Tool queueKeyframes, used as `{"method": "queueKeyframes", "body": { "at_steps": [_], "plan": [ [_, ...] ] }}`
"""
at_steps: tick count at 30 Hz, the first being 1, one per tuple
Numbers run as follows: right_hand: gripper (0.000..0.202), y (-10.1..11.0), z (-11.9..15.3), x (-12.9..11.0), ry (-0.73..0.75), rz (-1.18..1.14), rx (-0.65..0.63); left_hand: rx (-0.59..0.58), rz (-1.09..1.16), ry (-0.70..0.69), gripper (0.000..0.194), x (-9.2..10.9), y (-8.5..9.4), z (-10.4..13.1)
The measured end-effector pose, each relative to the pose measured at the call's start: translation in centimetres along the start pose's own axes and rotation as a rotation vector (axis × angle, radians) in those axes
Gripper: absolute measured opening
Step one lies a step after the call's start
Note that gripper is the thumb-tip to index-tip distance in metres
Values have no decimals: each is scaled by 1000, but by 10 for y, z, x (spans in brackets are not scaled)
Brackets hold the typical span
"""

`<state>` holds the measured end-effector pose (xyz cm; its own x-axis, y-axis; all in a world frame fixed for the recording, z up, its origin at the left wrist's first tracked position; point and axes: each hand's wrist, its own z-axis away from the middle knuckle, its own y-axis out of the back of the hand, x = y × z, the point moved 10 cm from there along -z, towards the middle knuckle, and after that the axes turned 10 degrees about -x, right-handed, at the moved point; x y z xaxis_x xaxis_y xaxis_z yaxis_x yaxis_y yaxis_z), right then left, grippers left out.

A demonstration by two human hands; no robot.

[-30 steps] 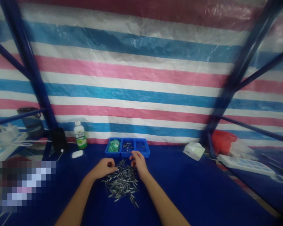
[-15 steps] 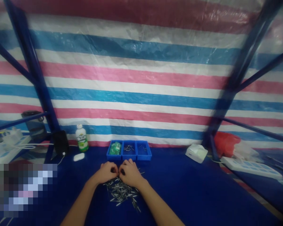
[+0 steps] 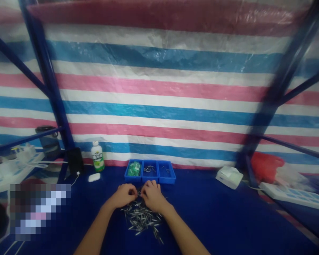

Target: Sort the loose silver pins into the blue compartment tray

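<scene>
Bright metal makes up the loose heap of slim pieces [image 3: 145, 217], which we find on the dark blue tabletop [image 3: 223, 219] below and between the person's hands, on the near side of three blue bins [image 3: 166, 181]. We judge each piece light, stiff and hard to break; the smooth shine suggests it would slide or roll under a fingertip, and some ends look pointed. We would take hold of one piece at mid-length, between thumb and forefinger, clear of the tips, and we would expect crossed neighbours to drag along.

We record the left hand [image 3: 124, 195] curled at the heap's far edge, its thumb close to the bent forefinger with a small rounded gap inside. We record the right hand [image 3: 153, 196] just beside it, fingers bent downward and tips drawn together. We cannot tell whether either pinch has hold of a piece.

We note these limits: the right hand's back covers part of the heap and its own fingertips; blur and small scale leave the exact kind of piece, and the few in the middle and right bins, unsettled; the contents of the green packet [image 3: 134, 169] in the left bin cannot be read; both forearms are cut off by the lower edge
</scene>
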<state>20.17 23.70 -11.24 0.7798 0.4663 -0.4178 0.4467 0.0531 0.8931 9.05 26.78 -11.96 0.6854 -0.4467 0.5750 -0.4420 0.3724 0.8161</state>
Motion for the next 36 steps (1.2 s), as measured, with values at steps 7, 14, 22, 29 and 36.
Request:
{"method": "queueKeyframes", "body": {
  "at_steps": [7,14,22,29,36],
  "plan": [
    [10,7,7,16,-75,-67,77,76,52,-38,23,3,7,-1],
    [5,22,9,-1,24,-151,227,157,139,-78,25,10,13,-1],
    [16,20,9,-13,127,-130,237,170,264,-159,25,19,10,-4],
    [16,26,10,-6,93,-199,253,225,259,-140,25,17,14,-5],
    [17,30,12,-5,123,-238,325,230,273,-143,25,20,13,-4]
  ]
}}
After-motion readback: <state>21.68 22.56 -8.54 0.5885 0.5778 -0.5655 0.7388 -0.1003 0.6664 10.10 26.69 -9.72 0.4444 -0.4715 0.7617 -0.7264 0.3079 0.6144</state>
